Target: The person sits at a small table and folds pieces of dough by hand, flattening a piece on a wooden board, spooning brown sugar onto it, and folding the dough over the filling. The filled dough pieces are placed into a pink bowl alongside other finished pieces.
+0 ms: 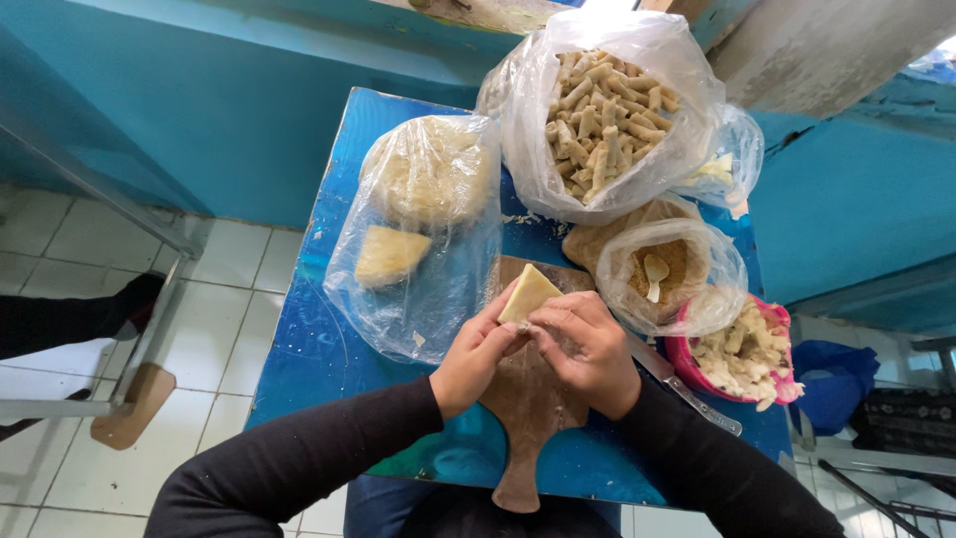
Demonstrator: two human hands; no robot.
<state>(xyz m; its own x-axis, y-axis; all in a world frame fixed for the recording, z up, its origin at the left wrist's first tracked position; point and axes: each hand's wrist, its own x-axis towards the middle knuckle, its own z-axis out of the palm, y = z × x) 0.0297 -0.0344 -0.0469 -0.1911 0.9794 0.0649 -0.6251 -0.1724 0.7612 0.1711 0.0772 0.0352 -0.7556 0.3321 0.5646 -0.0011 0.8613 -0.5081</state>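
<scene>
A person in black sleeves sits at a small blue table, seen from above, both hands meeting over a wooden cutting board whose handle points toward six o'clock, at the person's lap.

The left hand and the right hand together hold a pale yellow pastry wrapper, a folded triangular piece. It sticks out from the fingertips toward twelve o'clock, its long axis tilted slightly toward one o'clock, and it is lifted clear of the board. The left fingers curl closed around its lower left edge; the right fingers are bent and pinched on its lower right edge, thumb tucked in. Both hands touch it, about equally near; the left seems to carry more of it.

At ten o'clock from the hands lies a clear plastic bag with a stack of round wrappers and one loose folded piece. At twelve o'clock stands a big clear bag of finished rolls, small pale cylinders heaped together. At two o'clock, just beside the right hand, an open bag of brown crumbs holds a small spoon. At three o'clock a pink bowl is heaped with pale chunks; what they are I cannot tell. A knife lies on the table between the bowl and the right wrist, its tip toward four o'clock.

Beyond the table, white floor tiles and someone else's dark shoe at nine o'clock.
</scene>
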